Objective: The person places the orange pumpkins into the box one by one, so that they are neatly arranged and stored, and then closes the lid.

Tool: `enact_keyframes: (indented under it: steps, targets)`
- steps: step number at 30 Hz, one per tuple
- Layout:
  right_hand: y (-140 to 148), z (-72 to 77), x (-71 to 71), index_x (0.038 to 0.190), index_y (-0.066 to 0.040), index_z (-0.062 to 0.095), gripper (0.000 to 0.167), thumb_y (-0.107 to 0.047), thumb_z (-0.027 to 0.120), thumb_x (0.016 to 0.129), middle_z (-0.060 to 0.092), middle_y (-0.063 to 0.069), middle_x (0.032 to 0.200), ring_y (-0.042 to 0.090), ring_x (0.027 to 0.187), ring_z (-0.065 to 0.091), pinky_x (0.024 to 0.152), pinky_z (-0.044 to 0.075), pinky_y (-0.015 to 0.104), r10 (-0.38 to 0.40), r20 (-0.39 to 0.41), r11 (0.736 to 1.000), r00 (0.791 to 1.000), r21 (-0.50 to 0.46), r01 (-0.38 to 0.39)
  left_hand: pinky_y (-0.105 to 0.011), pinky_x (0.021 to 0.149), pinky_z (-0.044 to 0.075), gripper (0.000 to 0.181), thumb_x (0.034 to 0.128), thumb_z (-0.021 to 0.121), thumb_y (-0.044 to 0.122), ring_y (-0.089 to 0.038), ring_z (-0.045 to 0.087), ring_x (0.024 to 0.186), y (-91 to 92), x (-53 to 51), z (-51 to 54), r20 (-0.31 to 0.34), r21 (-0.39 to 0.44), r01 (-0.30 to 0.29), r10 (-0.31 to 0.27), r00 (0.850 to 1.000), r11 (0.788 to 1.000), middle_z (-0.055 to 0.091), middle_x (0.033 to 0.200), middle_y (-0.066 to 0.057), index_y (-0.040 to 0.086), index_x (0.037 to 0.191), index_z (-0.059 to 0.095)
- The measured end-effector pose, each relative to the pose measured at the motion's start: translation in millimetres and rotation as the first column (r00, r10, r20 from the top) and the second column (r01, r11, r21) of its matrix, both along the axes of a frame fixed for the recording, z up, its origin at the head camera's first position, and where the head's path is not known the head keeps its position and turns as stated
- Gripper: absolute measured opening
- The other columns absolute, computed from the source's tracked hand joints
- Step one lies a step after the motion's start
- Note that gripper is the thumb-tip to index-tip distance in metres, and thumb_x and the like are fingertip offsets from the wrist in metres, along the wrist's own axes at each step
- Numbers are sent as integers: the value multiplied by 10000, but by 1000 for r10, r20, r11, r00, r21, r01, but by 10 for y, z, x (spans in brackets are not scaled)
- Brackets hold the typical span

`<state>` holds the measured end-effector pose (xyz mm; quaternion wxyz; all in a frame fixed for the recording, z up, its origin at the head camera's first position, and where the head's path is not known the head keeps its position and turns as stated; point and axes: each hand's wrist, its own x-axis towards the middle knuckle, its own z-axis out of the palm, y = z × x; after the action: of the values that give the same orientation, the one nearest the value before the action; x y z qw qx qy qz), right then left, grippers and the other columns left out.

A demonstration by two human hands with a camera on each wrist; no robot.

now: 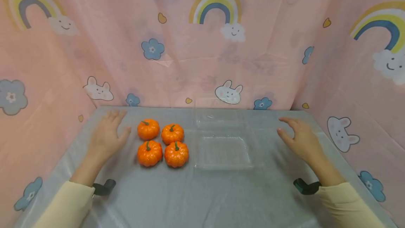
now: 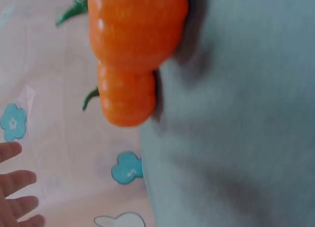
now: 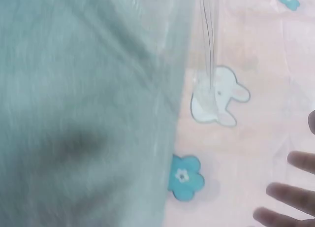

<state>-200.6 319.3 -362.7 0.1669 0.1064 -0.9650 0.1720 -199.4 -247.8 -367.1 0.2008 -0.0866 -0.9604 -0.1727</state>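
Holding nothing, with wide fingers (image 2: 17, 181) on left hand (image 1: 107, 137) and right hand (image 1: 302, 141) at the frame's sides, and with four pumpkins (image 1: 170, 136) left of the middle, probably bunched for easy reaching, beside a clear box (image 1: 221, 151) near the middle.

Pumpkins (image 1: 149, 154) are orange, rainbow-printed curtain (image 1: 196, 66) pink, tablecloth (image 1: 177, 200) apparently blue-grey.

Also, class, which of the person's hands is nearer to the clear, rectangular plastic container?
Right. The right hand is just right of the container; the left hand is farther off leftward, beyond the four orange, ribbed pumpkins.
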Motion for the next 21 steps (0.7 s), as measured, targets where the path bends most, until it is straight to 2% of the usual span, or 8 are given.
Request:
enact_keyframes:
  steps: [3,6,9,12,14,19,21]
  targets:
    - [-51,-73,19,1284,-46,565,418,-306,566,957,584,256,1257,438,1092,564,845,490,610,12,9,991,1000,-136,-11,-644,1079,280,530,937,541,300,-462,350,1352,44,56,-58,55,80,17,-21,998,997,442,1447,-242,47,1397,472]
    - [-102,-152,22,1249,-61,599,367,-250,609,935,637,224,1198,404,1012,635,751,573,449,35,-12,970,999,-241,-37,-625,1078,296,540,937,558,335,-428,372,1344,86,113,-119,98,148,28,-43,994,989,455,1447,-207,65,1397,471]
    - [-150,-211,20,1237,-67,609,348,-224,626,926,665,201,1164,355,979,659,734,548,220,58,-7,947,998,-317,-57,-624,1065,310,562,937,566,363,-422,389,1330,129,160,-174,131,193,38,-64,989,980,464,1440,-202,64,1401,464]
    - [-184,-261,26,1255,-76,597,359,-232,619,933,662,196,1169,333,968,655,711,485,116,71,36,930,997,-363,-53,-622,1066,313,578,937,565,384,-420,393,1330,170,196,-224,166,228,39,-78,983,973,463,1439,-201,62,1405,457]
    - [-202,-290,29,1266,-84,593,365,-229,623,932,660,201,1174,232,934,660,698,490,126,82,59,921,995,-387,-53,-621,1072,309,586,938,562,396,-415,388,1338,194,219,-247,191,248,34,-83,978,968,458,1447,-194,68,1411,453]
    - [-255,-377,29,1287,-73,584,385,-186,638,923,641,239,1197,-12,854,613,649,544,186,134,96,877,986,-475,-73,-618,1058,345,600,949,540,413,-402,389,1341,248,289,-289,267,285,-1,-78,960,959,427,1477,-179,80,1435,424]
    - [-278,-420,28,1296,-66,572,390,-190,629,931,625,248,1218,-36,844,618,646,556,201,154,118,857,981,-509,-73,-613,1023,389,608,950,537,417,-399,415,1314,265,310,-312,287,296,-11,-78,955,955,425,1473,-185,76,1439,417]
